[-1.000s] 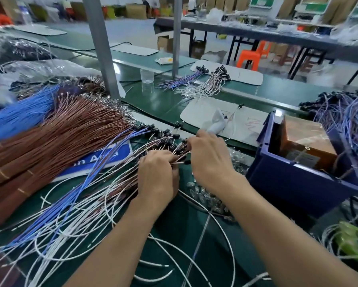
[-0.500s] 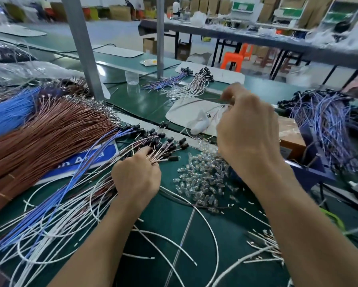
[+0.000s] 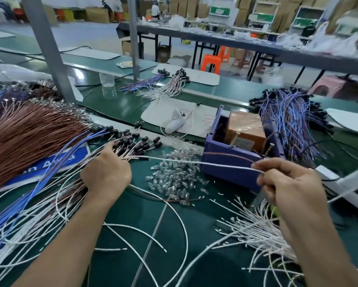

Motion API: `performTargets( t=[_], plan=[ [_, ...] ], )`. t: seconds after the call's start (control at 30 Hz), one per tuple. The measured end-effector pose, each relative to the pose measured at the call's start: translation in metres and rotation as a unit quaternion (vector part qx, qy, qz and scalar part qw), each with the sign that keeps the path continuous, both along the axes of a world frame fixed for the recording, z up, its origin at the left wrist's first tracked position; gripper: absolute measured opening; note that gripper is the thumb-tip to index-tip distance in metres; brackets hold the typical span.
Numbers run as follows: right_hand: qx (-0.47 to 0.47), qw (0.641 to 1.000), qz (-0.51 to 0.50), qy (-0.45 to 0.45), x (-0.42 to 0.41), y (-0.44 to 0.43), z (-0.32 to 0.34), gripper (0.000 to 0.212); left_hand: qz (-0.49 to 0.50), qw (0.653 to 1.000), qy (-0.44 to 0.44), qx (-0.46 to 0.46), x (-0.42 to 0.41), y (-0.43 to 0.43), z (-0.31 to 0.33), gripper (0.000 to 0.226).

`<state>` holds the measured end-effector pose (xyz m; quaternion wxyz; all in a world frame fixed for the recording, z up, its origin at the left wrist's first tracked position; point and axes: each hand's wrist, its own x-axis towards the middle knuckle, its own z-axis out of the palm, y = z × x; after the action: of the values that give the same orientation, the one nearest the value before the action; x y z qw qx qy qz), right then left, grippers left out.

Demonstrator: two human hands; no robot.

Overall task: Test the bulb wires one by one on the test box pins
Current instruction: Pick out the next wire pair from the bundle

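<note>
The left hand (image 3: 106, 175), at nine o'clock, grips the wire bundle (image 3: 136, 142) to anchor it. The right hand (image 3: 285, 183), at three, pinches one white wire (image 3: 194, 162) stretched taut, singled out, probably for the test box (image 3: 245, 129) at one o'clock.

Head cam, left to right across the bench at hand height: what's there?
Brown wire bundle → left hand gripping socketed wires → clear bulb pile → purple bin → right hand pinching a white wire → white box.
</note>
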<state>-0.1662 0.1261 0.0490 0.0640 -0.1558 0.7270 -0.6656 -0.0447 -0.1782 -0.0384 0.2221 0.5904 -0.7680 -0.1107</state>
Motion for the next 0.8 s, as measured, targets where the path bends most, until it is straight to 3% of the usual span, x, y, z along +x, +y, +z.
performTargets(
  t=[0.23,0.33,0.43,0.53,0.67,0.73,0.8],
  plan=[
    [-0.081,0.993,-0.028,-0.084,-0.016,0.050,-0.028,0.037,-0.007,1.000,-0.007,-0.009,0.002,0.000,0.002,0.064],
    [-0.088,0.992,-0.021,-0.091,-0.020,0.054,-0.031,0.036,-0.048,0.998,-0.024,-0.031,0.006,0.007,0.006,0.077],
    [-0.088,0.992,-0.018,-0.085,-0.021,0.053,-0.035,0.036,-0.129,0.986,0.037,-0.102,0.010,0.013,0.012,0.087],
    [-0.073,0.994,-0.010,-0.079,-0.022,0.054,-0.039,0.039,-0.231,0.946,0.103,-0.201,0.018,0.028,0.024,0.087],
    [-0.039,0.997,0.003,-0.065,-0.023,0.054,-0.046,0.037,-0.393,0.850,0.171,-0.306,0.015,0.064,0.047,0.056],
    [-0.021,0.998,0.004,-0.054,-0.023,0.053,-0.048,0.036,-0.496,0.811,0.154,-0.268,0.001,0.090,0.054,0.042],
    [-0.006,0.999,0.003,-0.043,-0.022,0.052,-0.049,0.035,-0.561,0.806,0.113,-0.151,-0.014,0.118,0.060,0.046]
  ],
)
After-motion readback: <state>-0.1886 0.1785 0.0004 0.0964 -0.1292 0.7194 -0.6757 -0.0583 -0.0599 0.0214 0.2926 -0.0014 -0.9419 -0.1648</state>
